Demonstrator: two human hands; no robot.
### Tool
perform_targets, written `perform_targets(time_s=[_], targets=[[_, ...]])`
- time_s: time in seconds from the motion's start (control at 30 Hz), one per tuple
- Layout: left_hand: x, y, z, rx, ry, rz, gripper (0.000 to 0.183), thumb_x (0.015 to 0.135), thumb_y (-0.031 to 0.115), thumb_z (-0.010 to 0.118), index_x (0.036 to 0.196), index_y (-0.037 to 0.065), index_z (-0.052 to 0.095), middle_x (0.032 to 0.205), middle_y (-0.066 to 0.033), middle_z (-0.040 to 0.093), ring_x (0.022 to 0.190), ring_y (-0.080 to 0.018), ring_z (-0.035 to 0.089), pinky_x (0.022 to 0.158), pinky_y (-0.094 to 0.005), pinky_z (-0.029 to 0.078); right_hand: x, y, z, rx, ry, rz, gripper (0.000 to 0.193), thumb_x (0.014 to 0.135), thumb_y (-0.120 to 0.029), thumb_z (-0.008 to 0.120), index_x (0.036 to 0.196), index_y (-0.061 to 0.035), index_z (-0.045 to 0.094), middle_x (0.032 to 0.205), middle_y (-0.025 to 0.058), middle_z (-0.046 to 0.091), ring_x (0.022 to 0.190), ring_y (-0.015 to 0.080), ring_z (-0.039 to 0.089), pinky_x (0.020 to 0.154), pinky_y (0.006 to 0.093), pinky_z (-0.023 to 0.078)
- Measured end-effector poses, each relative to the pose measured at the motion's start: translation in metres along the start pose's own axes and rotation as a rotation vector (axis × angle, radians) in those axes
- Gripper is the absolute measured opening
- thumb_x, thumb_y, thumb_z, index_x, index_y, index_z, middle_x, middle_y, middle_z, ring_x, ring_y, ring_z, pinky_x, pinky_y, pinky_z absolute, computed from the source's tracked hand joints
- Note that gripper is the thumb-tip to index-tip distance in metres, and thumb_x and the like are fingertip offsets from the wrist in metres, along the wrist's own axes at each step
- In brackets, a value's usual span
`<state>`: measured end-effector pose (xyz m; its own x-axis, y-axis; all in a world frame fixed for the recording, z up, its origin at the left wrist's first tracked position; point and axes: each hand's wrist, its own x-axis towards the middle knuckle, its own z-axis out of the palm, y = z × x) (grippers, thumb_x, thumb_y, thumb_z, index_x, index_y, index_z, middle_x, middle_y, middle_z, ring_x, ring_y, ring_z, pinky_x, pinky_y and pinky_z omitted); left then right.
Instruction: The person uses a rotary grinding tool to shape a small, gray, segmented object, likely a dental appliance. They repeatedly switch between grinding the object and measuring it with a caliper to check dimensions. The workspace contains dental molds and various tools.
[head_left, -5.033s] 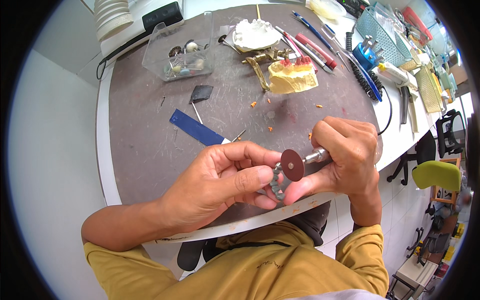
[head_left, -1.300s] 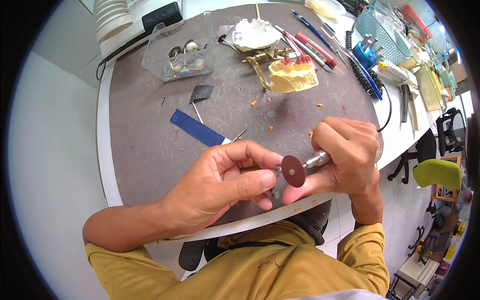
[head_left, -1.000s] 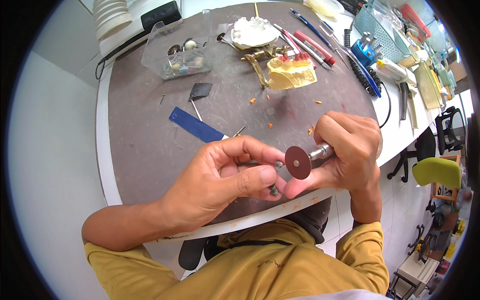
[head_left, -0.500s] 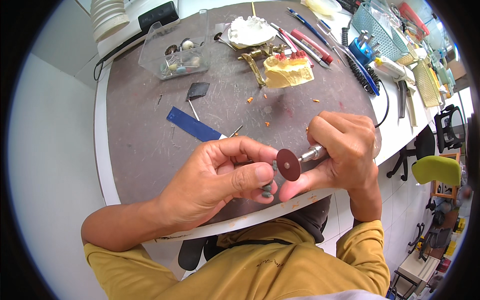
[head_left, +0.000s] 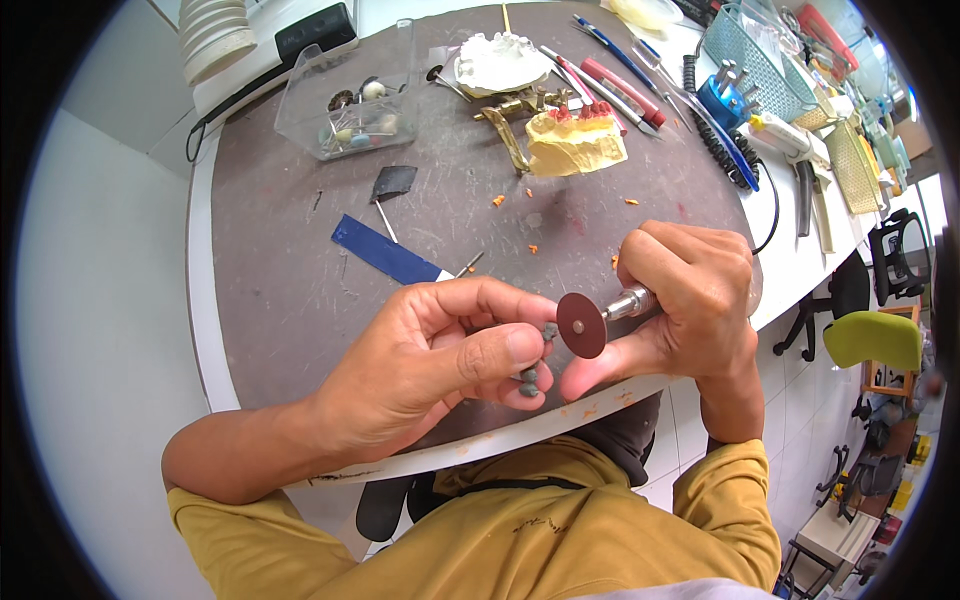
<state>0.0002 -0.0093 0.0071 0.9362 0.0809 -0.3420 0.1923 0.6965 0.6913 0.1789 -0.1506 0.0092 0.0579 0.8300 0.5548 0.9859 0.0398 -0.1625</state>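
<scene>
Left hand (head_left: 425, 350) pinches the small grey-green knobbly piece (head_left: 529, 388), just left of the dark-red flat round disc (head_left: 584, 314); left hand is the nearer one. Piece's visible long axis slants from beside the disc nearward and left; contact and material unclear. Right hand (head_left: 692, 300) grips the silver metal handpiece (head_left: 630, 301) right of the disc. Yellow blocky plaster-like dental model (head_left: 577, 150) sits well beyond the disc.
</scene>
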Motion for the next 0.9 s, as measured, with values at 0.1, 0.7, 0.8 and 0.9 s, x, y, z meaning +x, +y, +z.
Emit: perform_targets(time_s=[0.1, 0.7, 0.8, 0.9], targets=[[0.0001, 0.0006, -0.0011, 0.000, -0.002, -0.020, 0.026, 0.090, 0.017, 0.062, 0.109, -0.001, 0.060, 0.095, -0.0115, 0.062, 0.079, -0.0150, 0.062, 0.065, -0.0263, 0.055, 0.0006, 0.0003, 0.0017, 0.031, 0.006, -0.026, 0.071, 0.054, -0.073, 0.069, 0.056, -0.0092, 0.039, 0.048, -0.0010, 0.034, 0.039, 0.0160, 0.041, 0.037, 0.0286, 0.033], [-0.0003, 0.0036, -0.0002, -0.021, 0.014, -0.041, 0.030, 0.091, 0.018, 0.061, 0.110, -0.005, 0.060, 0.096, -0.0153, 0.061, 0.074, -0.0159, 0.061, 0.063, -0.0255, 0.054, 0.0011, 0.0000, 0.0015, 0.020, -0.002, -0.022, 0.071, 0.053, -0.073, 0.069, 0.056, -0.0089, 0.039, 0.048, -0.0008, 0.034, 0.038, 0.0163, 0.041, 0.037, 0.0286, 0.033], [-0.0001, 0.0030, -0.0022, -0.021, 0.008, -0.042, 0.029, 0.091, 0.018, 0.061, 0.110, -0.004, 0.060, 0.097, -0.0146, 0.061, 0.075, -0.0164, 0.062, 0.063, -0.0260, 0.054, 0.0009, 0.0000, 0.0014, 0.013, 0.003, -0.014, 0.071, 0.053, -0.073, 0.069, 0.056, -0.0089, 0.039, 0.048, -0.0004, 0.034, 0.038, 0.0164, 0.041, 0.037, 0.0287, 0.033], [-0.0010, 0.0051, -0.0003, -0.021, -0.012, -0.037, 0.027, 0.090, 0.017, 0.062, 0.111, -0.002, 0.060, 0.097, -0.0126, 0.061, 0.081, -0.0171, 0.063, 0.068, -0.0276, 0.056, -0.0008, 0.0043, -0.0003, -0.013, 0.042, 0.011, 0.072, 0.052, -0.074, 0.069, 0.056, -0.0087, 0.039, 0.048, 0.0000, 0.036, 0.038, 0.0169, 0.041, 0.037, 0.0284, 0.034]])
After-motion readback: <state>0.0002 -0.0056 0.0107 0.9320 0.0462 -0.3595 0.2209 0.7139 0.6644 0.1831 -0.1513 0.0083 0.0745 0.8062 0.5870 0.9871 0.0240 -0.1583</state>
